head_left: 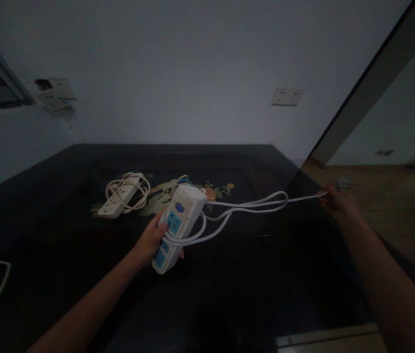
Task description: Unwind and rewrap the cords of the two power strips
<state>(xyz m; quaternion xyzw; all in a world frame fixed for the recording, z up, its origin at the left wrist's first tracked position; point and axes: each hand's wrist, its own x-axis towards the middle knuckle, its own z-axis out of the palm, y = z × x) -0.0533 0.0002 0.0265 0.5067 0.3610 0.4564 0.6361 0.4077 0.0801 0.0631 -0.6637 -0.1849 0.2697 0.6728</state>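
My left hand (156,235) is wrapped round a white power strip (189,198) with blue sockets, held tilted above the dark table. A white cord (225,215) loops around the strip and stretches off to the right. At the cord's far end, my right hand (334,201) pinches it out past the table's right side. Whatever else lies inside the right fingers is hidden. Left of the held strip, a second power strip (121,196), cream-coloured, rests on the table with its own cord coiled round it.
The dark glossy table (207,304) carries a painted flower pattern. Behind it, the pale wall has a double socket (287,96) at right and more sockets (55,93) at left. A white item with a cable (3,277) sits at the left edge. Wooden floor (387,201) lies to the right.
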